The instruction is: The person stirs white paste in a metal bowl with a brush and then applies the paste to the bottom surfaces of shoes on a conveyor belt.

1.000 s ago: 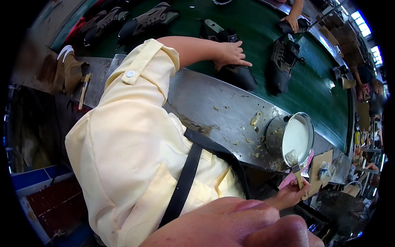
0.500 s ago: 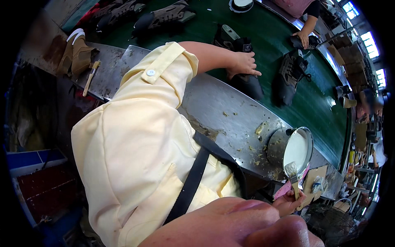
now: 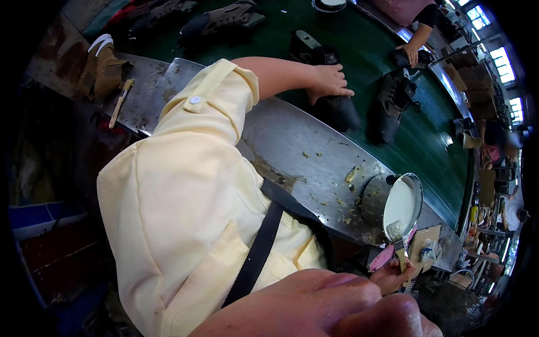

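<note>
My left hand (image 3: 330,83) grips a dark shoe (image 3: 342,114) on the green work surface (image 3: 429,143). Its fingers wrap over the shoe's upper, and the toe shows below them. In my right hand (image 3: 390,276), low in the view, is a paint brush (image 3: 400,250) with a pale handle, pinched between the fingers. White-coated bristles rest at the near rim of a metal pot (image 3: 375,199) filled with white liquid (image 3: 401,205). To the right of my left hand lies another dark laced shoe (image 3: 389,106).
A metal ledge (image 3: 281,140) with dried residue runs along the green surface. At left are tan boots (image 3: 109,70) and a second brush (image 3: 121,104). More shoes (image 3: 224,21) lie at the far left. A co-worker's hand (image 3: 411,53) touches a shoe at far right.
My left hand stays on the shoe, with only a slight shift. The brush remains at the pot's rim in my right hand. The whole view has shifted a little.
</note>
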`<action>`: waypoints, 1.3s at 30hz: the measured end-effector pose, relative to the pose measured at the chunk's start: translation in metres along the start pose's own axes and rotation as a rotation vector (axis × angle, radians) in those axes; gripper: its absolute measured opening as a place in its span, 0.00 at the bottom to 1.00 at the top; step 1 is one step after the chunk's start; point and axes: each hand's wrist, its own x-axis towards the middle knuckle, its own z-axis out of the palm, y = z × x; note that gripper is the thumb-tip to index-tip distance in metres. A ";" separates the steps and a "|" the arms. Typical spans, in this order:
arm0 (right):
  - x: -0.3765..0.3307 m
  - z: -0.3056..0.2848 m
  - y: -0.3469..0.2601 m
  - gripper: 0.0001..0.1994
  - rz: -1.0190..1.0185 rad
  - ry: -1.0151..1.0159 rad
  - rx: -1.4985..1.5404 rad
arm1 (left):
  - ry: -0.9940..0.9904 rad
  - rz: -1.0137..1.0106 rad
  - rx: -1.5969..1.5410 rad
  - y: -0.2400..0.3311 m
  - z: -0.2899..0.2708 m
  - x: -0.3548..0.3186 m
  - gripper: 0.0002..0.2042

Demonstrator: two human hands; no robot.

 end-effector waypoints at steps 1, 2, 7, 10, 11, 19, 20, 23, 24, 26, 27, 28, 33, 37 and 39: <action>0.001 -0.001 -0.001 0.16 0.005 0.004 0.004 | 0.015 -0.053 -0.020 -0.003 -0.005 -0.001 0.51; -0.002 0.003 -0.005 0.16 0.007 0.013 0.010 | 0.032 -0.103 -0.037 -0.007 -0.012 -0.002 0.50; -0.006 0.004 -0.011 0.16 -0.008 0.036 0.010 | 0.521 -0.540 -0.220 -0.039 -0.041 -0.026 0.48; -0.006 0.005 -0.008 0.16 -0.007 0.055 0.018 | 0.891 -0.649 -0.627 -0.051 -0.052 -0.052 0.40; -0.007 0.003 -0.007 0.16 -0.008 0.036 0.022 | 1.064 -0.592 -0.837 -0.052 -0.056 -0.060 0.40; 0.015 0.013 -0.022 0.13 -0.126 -0.106 0.170 | 1.006 -0.333 -2.047 0.052 -0.089 -0.088 0.36; 0.016 0.025 -0.026 0.13 -0.113 -0.085 0.251 | 0.889 -0.264 -2.090 0.068 -0.087 -0.086 0.36; 0.010 0.071 -0.042 0.15 -0.155 -0.155 0.237 | 0.612 -0.107 -2.172 0.107 -0.057 -0.071 0.36; 0.013 0.087 -0.038 0.15 -0.178 -0.226 0.212 | 0.551 -0.097 -2.171 0.120 -0.049 -0.070 0.36; 0.011 0.108 -0.052 0.15 -0.200 -0.344 0.208 | 0.463 0.016 -2.171 0.135 -0.057 -0.054 0.43; 0.006 0.123 -0.056 0.15 -0.222 -0.313 0.120 | 0.435 0.043 -2.148 0.142 -0.063 -0.053 0.46; 0.004 0.136 -0.053 0.16 -0.266 -0.381 0.126 | 0.470 0.064 -2.110 0.148 -0.065 -0.054 0.45; -0.013 0.174 -0.066 0.16 -0.357 -0.399 0.049 | 0.549 0.196 -1.994 0.158 -0.081 -0.047 0.45; -0.019 0.170 -0.062 0.15 -0.407 -0.578 -0.054 | 0.535 0.166 -1.993 0.160 -0.087 -0.052 0.48; -0.036 0.159 -0.065 0.14 -0.423 -0.673 -0.077 | 0.536 0.186 -2.007 0.160 -0.086 -0.053 0.48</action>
